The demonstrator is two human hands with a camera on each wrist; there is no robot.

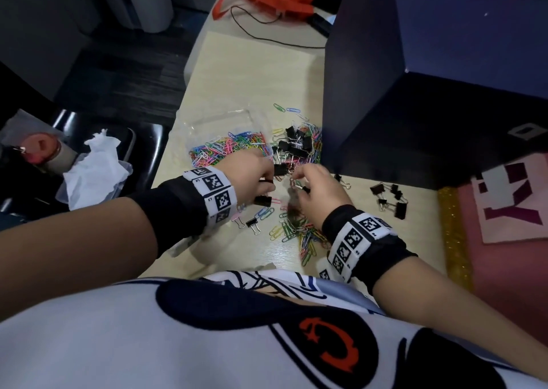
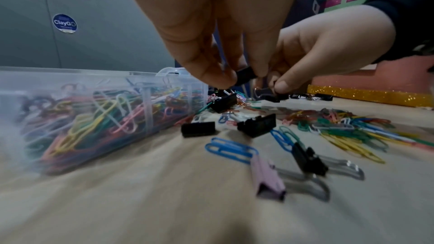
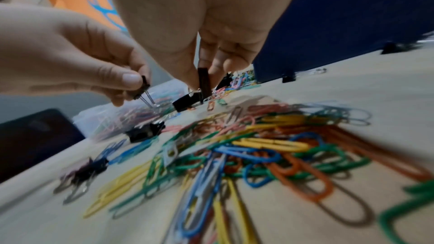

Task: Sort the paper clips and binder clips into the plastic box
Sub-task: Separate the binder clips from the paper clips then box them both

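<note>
So both hands are already loaded: the left hand (image 1: 252,178) pinches a black binder clip (image 2: 244,75) between thumb and fingertips, wire handles hanging down, and the right hand (image 1: 314,193) has its grip clamped on another binder clip (image 3: 203,81), held upright. The clear plastic box (image 1: 207,127) sits just beyond and left of the left hand on the worktop (image 1: 252,71), so the left hand is nearer. Loose paper clips (image 1: 305,234) lie under the right wrist.
</note>
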